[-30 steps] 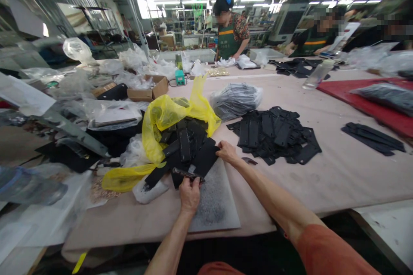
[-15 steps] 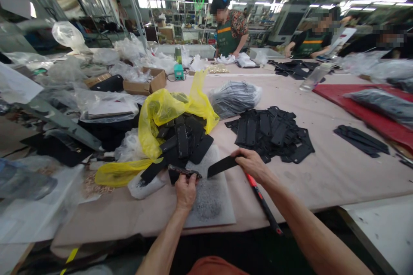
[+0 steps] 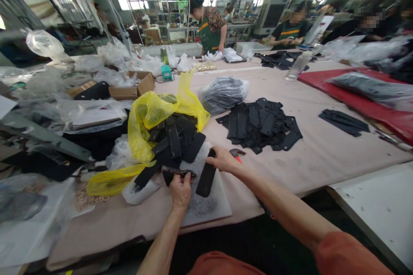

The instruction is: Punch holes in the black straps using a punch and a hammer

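My right hand [image 3: 222,160] is closed on one end of a black flat strip [image 3: 206,179] with rounded ends, which slants over a pale, speckled board [image 3: 222,206]. To its left, my left hand [image 3: 181,189] grips a dark, narrow object [image 3: 177,172] with a worn, shiny edge; its exact kind is unclear. Black strips spill from a yellow plastic bag [image 3: 140,124] just beyond my left hand. Past my right hand lies a pile of black pieces [image 3: 258,122]. A claw hammer [image 3: 237,153] lies partly hidden under my right forearm.
A clear bag of grey-black pieces [image 3: 224,92] sits behind the pile. Several black strips [image 3: 343,121] lie at the right, near a red sheet [image 3: 355,94]. A clear bottle [image 3: 298,66] stands farther back. Cartons [image 3: 145,84] and plastic bags crowd the left. Co-workers are across the table.
My right hand has moved left and turned the black strip from nearly level to steeply slanted over the board. My left hand keeps its grip. The whole view has shifted slightly.
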Demonstrator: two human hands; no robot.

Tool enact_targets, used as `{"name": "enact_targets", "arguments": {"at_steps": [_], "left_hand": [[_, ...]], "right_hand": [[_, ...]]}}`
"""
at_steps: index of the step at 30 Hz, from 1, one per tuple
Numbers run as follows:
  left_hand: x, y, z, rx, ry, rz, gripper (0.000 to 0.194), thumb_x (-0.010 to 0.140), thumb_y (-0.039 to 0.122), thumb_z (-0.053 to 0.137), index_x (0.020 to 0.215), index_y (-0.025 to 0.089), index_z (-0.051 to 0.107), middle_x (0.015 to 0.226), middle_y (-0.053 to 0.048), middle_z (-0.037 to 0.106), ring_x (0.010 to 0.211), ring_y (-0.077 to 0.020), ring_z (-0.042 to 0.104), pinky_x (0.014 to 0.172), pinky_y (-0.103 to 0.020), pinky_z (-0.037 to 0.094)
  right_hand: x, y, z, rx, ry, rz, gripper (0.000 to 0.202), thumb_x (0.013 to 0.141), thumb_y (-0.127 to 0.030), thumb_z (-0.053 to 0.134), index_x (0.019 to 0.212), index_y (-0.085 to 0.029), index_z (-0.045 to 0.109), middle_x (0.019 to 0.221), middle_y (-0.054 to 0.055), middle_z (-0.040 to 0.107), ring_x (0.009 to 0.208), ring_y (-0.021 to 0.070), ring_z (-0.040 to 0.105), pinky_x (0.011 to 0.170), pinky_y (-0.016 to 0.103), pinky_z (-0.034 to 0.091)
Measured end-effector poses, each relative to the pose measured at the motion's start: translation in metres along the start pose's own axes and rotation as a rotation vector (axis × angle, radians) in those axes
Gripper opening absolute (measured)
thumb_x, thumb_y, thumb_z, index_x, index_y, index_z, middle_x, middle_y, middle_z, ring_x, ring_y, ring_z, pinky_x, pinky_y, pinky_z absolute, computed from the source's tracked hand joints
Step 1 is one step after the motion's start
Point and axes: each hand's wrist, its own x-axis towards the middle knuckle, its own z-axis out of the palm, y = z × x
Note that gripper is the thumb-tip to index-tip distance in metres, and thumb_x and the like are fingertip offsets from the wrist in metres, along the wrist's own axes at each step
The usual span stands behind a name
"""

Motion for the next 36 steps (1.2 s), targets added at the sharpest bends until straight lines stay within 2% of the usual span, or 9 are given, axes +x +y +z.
{"name": "enact_targets", "arguments": {"at_steps": [2, 4, 8, 10, 15, 21, 25, 30, 36], "left_hand": [[-0.001, 0.003, 0.000, 0.021, 0.004, -0.002, 0.026, 0.081, 0.041, 0.059, 0.085, 0.016, 0.064, 0.073, -0.008, 0.075, 0.066, -0.0234, 0.073, 0.064, -0.032, 0.059], [-0.001, 0.005, 0.000, 0.029, 0.006, -0.006, 0.025, 0.080, 0.041, 0.060, 0.083, 0.016, 0.063, 0.072, -0.008, 0.074, 0.065, -0.0234, 0.073, 0.063, -0.032, 0.058], [-0.001, 0.005, 0.001, 0.068, -0.009, -0.008, 0.025, 0.081, 0.041, 0.059, 0.083, 0.017, 0.064, 0.073, -0.008, 0.074, 0.067, -0.0235, 0.073, 0.065, -0.031, 0.057], [-0.001, 0.002, 0.000, 0.122, -0.017, 0.006, 0.026, 0.082, 0.042, 0.058, 0.085, 0.017, 0.065, 0.074, -0.008, 0.074, 0.070, -0.0242, 0.073, 0.067, -0.032, 0.057], [-0.005, 0.005, 0.006, 0.298, -0.004, 0.112, 0.026, 0.079, 0.041, 0.058, 0.084, 0.018, 0.069, 0.083, -0.010, 0.074, 0.083, -0.0276, 0.071, 0.076, -0.036, 0.055], [-0.022, 0.019, 0.025, 0.307, -0.016, 0.104, 0.025, 0.080, 0.039, 0.055, 0.084, 0.019, 0.069, 0.083, -0.010, 0.073, 0.083, -0.0268, 0.069, 0.076, -0.036, 0.054], [-0.020, 0.021, 0.026, 0.305, -0.037, 0.079, 0.024, 0.079, 0.039, 0.056, 0.082, 0.018, 0.068, 0.082, -0.010, 0.073, 0.081, -0.0264, 0.069, 0.074, -0.035, 0.053], [0.010, 0.032, 0.028, 0.257, -0.139, 0.121, 0.022, 0.082, 0.036, 0.057, 0.090, 0.019, 0.068, 0.086, -0.007, 0.074, 0.083, -0.0229, 0.069, 0.076, -0.032, 0.053], [0.053, 0.042, 0.056, 0.183, -0.297, 0.269, 0.017, 0.082, 0.028, 0.057, 0.092, 0.021, 0.069, 0.094, -0.004, 0.074, 0.092, -0.0192, 0.068, 0.088, -0.031, 0.053]], "right_hand": [[0.009, 0.004, 0.014, -0.071, 0.073, -0.029, 0.053, 0.082, -0.029, 0.062, 0.132, -0.015, 0.051, 0.094, 0.009, 0.071, 0.083, 0.0215, 0.067, 0.072, 0.028, 0.046], [0.008, 0.014, 0.026, -0.097, 0.132, -0.013, 0.060, 0.084, -0.025, 0.059, 0.140, -0.015, 0.043, 0.102, 0.012, 0.070, 0.096, 0.0245, 0.065, 0.081, 0.031, 0.045], [-0.012, 0.049, 0.050, -0.134, 0.309, 0.030, 0.049, 0.085, -0.034, 0.060, 0.129, -0.012, 0.053, 0.119, 0.016, 0.062, 0.110, 0.0269, 0.058, 0.092, 0.033, 0.042], [-0.022, 0.063, 0.064, -0.136, 0.340, 0.002, 0.050, 0.085, -0.040, 0.060, 0.127, -0.014, 0.054, 0.128, 0.017, 0.057, 0.117, 0.0289, 0.054, 0.097, 0.037, 0.041], [-0.033, 0.070, 0.091, -0.159, 0.348, -0.056, 0.065, 0.085, -0.042, 0.058, 0.142, -0.015, 0.042, 0.147, 0.017, 0.042, 0.132, 0.0326, 0.039, 0.107, 0.045, 0.032], [-0.029, 0.068, 0.087, -0.145, 0.312, -0.117, 0.064, 0.086, -0.030, 0.050, 0.146, -0.014, 0.037, 0.151, 0.014, 0.038, 0.137, 0.0284, 0.032, 0.111, 0.044, 0.025], [-0.031, 0.072, 0.088, -0.117, 0.301, -0.143, 0.065, 0.084, -0.028, 0.048, 0.147, -0.016, 0.038, 0.154, 0.012, 0.035, 0.140, 0.0286, 0.029, 0.113, 0.048, 0.020], [-0.035, 0.074, 0.097, -0.080, 0.304, -0.140, 0.070, 0.079, -0.022, 0.048, 0.148, -0.017, 0.037, 0.156, 0.012, 0.030, 0.143, 0.0283, 0.023, 0.115, 0.052, 0.015], [-0.035, 0.080, 0.094, -0.063, 0.257, -0.153, 0.074, 0.074, -0.020, 0.048, 0.147, -0.019, 0.038, 0.157, 0.011, 0.028, 0.144, 0.0289, 0.020, 0.114, 0.054, 0.014]]}}
